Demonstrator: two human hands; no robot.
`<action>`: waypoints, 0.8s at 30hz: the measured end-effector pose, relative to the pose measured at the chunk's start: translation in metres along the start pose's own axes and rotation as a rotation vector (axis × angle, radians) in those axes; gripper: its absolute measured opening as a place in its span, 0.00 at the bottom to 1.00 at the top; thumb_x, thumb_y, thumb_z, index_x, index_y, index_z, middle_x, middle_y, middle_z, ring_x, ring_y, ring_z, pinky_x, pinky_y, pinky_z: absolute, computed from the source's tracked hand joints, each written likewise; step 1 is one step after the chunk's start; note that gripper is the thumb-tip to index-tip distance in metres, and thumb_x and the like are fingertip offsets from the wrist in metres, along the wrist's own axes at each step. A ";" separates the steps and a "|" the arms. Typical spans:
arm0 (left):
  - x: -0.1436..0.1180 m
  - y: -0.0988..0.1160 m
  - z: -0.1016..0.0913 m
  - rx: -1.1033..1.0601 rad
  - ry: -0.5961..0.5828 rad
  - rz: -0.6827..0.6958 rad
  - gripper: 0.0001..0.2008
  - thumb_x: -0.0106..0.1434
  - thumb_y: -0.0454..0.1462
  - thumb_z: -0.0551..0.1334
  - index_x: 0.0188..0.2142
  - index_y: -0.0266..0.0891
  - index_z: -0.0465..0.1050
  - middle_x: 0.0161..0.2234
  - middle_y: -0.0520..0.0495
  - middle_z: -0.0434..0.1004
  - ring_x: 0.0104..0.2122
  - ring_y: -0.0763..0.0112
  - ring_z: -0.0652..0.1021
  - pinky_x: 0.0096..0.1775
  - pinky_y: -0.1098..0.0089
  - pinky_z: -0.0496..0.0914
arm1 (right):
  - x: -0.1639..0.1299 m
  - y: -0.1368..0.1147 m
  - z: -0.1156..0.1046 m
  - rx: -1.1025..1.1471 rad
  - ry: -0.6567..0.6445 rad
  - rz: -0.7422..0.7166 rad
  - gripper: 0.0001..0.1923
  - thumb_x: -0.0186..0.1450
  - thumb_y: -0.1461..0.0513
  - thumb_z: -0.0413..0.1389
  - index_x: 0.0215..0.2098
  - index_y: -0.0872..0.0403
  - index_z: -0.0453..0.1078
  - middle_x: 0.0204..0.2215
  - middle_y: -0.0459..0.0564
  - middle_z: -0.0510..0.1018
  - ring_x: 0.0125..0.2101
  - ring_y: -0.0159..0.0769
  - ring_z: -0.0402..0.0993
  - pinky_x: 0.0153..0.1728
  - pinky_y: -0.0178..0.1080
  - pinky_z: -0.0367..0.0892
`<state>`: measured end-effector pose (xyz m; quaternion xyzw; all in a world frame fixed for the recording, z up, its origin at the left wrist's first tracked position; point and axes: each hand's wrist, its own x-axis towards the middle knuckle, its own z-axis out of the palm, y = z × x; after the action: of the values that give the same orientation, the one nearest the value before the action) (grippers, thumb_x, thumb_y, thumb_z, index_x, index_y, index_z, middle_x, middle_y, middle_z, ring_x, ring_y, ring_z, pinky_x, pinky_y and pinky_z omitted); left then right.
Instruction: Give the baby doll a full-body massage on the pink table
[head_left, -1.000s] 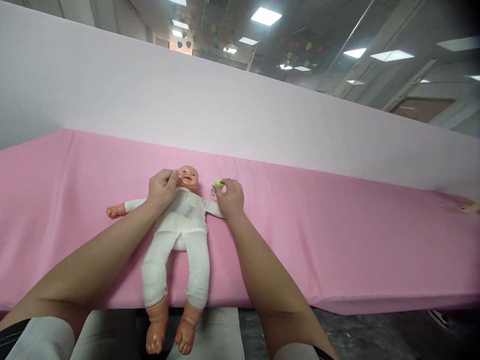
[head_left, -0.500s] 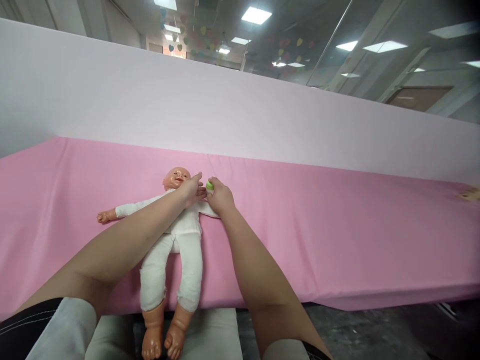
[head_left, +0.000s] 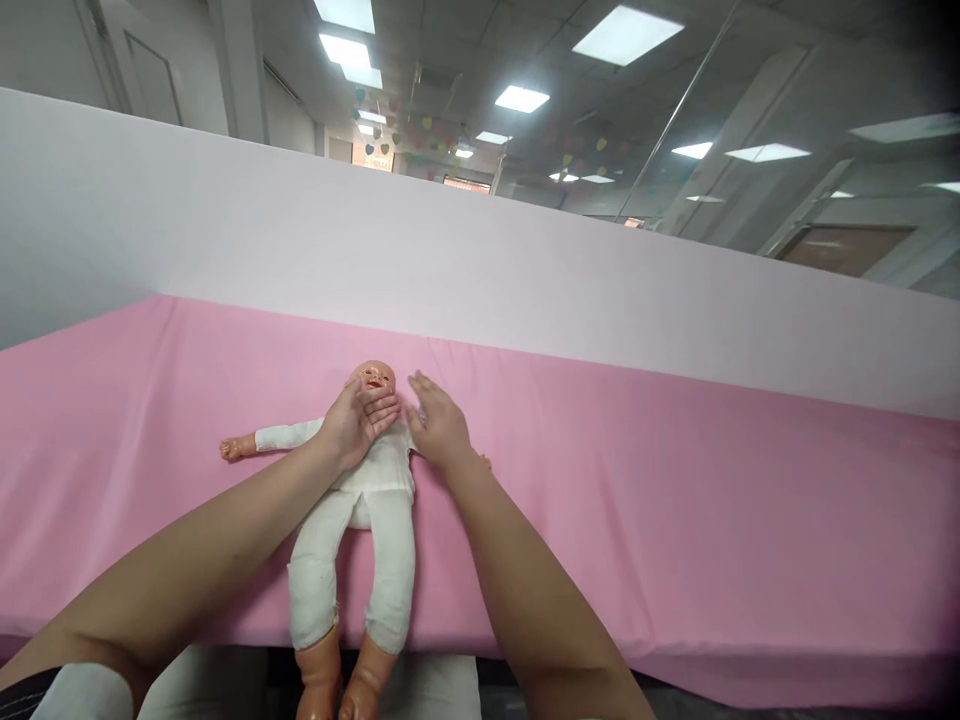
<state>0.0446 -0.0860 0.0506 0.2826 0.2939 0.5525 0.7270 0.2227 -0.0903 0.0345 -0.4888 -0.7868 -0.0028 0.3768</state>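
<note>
"Why's the doll (head_left: 390, 470) laid that way?"

"On its back on the pink bench (head_left: 690, 520), feet my way, probably for easy reach of its head. My left hand (head_left: 360, 418) is unclenched, palm up over its chest; my right hand (head_left: 439, 423), fingers spread, beside its neck."

Doll (head_left: 384, 475) lies face up on pink cloth (head_left: 712, 520), left of frame centre; left hand (head_left: 358, 422), palm up, over its upper chest; right hand (head_left: 441, 425) near frame centre, partly hiding a small item (head_left: 422, 414); white partition (head_left: 480, 265) behind
</note>
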 end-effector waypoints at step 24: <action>-0.024 0.005 -0.022 -0.323 -0.200 -0.219 0.47 0.70 0.66 0.49 0.63 0.26 0.70 0.60 0.24 0.77 0.60 0.45 0.78 0.63 0.52 0.69 | -0.032 -0.087 0.024 0.055 -0.383 -0.386 0.58 0.71 0.35 0.52 0.80 0.59 0.30 0.78 0.65 0.39 0.78 0.57 0.35 0.76 0.63 0.41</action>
<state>0.0197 -0.1067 0.0420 0.1822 0.1569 0.4793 0.8441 0.1486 -0.1514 0.0298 -0.3108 -0.9222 0.0395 0.2267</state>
